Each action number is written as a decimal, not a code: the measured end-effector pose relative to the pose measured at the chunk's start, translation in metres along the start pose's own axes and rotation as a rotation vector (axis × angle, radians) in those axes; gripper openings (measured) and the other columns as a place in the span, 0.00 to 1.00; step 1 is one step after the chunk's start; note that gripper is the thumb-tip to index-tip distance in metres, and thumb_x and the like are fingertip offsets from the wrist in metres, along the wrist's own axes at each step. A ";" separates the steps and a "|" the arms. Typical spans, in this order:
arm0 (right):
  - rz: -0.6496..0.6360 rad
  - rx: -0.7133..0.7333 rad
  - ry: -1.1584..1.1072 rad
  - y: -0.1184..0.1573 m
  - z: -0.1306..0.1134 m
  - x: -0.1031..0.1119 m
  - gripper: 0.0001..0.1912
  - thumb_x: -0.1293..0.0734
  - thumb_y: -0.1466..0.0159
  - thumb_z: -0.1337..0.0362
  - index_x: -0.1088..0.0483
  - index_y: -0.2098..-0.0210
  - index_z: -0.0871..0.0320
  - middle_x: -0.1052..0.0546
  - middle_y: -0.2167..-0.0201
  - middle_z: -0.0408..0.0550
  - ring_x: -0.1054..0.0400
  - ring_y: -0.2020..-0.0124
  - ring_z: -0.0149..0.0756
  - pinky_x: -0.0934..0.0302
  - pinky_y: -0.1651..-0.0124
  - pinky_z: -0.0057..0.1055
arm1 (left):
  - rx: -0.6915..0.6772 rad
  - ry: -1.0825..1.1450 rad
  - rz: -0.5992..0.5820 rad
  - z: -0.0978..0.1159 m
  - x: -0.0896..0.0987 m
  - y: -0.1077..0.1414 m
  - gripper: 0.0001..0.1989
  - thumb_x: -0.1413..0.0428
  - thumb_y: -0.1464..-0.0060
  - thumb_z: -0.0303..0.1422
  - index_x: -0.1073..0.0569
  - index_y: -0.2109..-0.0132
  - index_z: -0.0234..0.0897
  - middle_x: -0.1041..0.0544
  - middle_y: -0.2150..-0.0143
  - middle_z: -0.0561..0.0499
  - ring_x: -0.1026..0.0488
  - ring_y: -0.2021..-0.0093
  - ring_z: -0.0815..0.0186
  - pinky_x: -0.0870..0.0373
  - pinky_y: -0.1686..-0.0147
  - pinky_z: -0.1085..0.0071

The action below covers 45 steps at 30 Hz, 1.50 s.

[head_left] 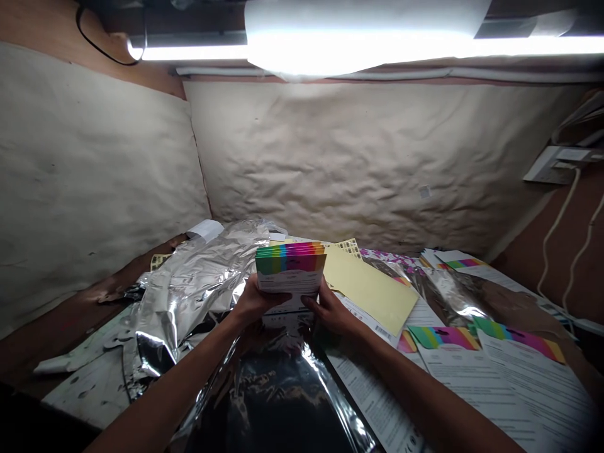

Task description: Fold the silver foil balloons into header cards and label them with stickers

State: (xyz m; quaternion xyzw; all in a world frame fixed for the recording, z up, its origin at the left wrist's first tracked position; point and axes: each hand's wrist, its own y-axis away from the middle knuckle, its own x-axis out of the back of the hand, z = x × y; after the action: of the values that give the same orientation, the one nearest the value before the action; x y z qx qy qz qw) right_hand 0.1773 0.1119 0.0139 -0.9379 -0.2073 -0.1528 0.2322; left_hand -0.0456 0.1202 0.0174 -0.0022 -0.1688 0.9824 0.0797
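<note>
A small stack of printed cardboard packets (291, 280) stands upright between my two hands. Their top edges are fanned in steps, showing a rainbow band above white printed panels. My left hand (258, 299) grips the lower left side, thumb across the front. On the opposite edge my right hand (333, 308) closes in the same way. Below the stack lies a glossy dark plastic sheet (283, 390). Pale yellow sheets (377, 289) rest just right of my right hand.
Crumpled silver film (202, 277) covers the left side. More rainbow-topped printed packets (453, 362) are spread at the right, with clear plastic film (453, 289) behind them. A paper-covered wall (358, 170) rises behind. Cables hang from a socket box (552, 165); a tube light (198, 53) glows above.
</note>
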 end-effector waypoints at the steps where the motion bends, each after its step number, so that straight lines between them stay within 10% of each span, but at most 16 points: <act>1: 0.002 0.003 -0.014 -0.001 0.000 0.000 0.34 0.36 0.33 0.60 0.53 0.31 0.51 0.35 0.39 0.52 0.40 0.39 0.46 0.44 0.37 0.45 | 0.011 0.007 0.010 0.001 0.000 -0.001 0.21 0.28 0.65 0.29 0.19 0.59 0.33 0.17 0.60 0.45 0.21 0.61 0.56 0.23 0.61 0.65; 11: -0.029 -0.016 -0.405 -0.023 -0.001 0.019 0.34 0.23 0.46 0.57 0.33 0.42 0.55 0.26 0.46 0.51 0.31 0.45 0.48 0.34 0.44 0.45 | 0.134 0.009 0.042 0.015 0.003 -0.007 0.24 0.26 0.69 0.32 0.19 0.59 0.32 0.17 0.59 0.44 0.20 0.59 0.51 0.21 0.59 0.59; 20: 0.477 -0.226 0.314 -0.016 -0.007 0.013 0.44 0.24 0.50 0.46 0.37 0.38 0.55 0.33 0.42 0.59 0.33 0.47 0.54 0.33 0.48 0.51 | 0.156 0.027 0.067 0.012 0.005 -0.008 0.26 0.26 0.67 0.35 0.20 0.58 0.30 0.17 0.58 0.41 0.20 0.58 0.50 0.21 0.57 0.58; 26: 0.209 -0.180 -0.014 -0.017 -0.008 0.012 0.23 0.30 0.38 0.50 0.30 0.47 0.53 0.22 0.54 0.50 0.25 0.60 0.43 0.27 0.57 0.42 | 0.129 0.053 0.002 0.010 0.007 -0.009 0.26 0.26 0.67 0.34 0.20 0.58 0.30 0.17 0.59 0.41 0.20 0.59 0.51 0.22 0.58 0.59; 45: 0.186 -0.106 -0.268 -0.013 -0.010 -0.001 0.26 0.23 0.47 0.54 0.30 0.52 0.55 0.20 0.55 0.48 0.26 0.54 0.46 0.30 0.51 0.43 | 0.066 -0.047 0.044 0.009 -0.004 -0.002 0.21 0.27 0.68 0.35 0.18 0.62 0.33 0.16 0.63 0.47 0.20 0.62 0.53 0.21 0.61 0.62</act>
State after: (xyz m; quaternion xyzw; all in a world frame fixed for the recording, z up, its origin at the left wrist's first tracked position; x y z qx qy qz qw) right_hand 0.1683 0.1170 0.0268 -0.9760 -0.1403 -0.0148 0.1659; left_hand -0.0421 0.1182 0.0267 0.0200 -0.1381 0.9887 0.0542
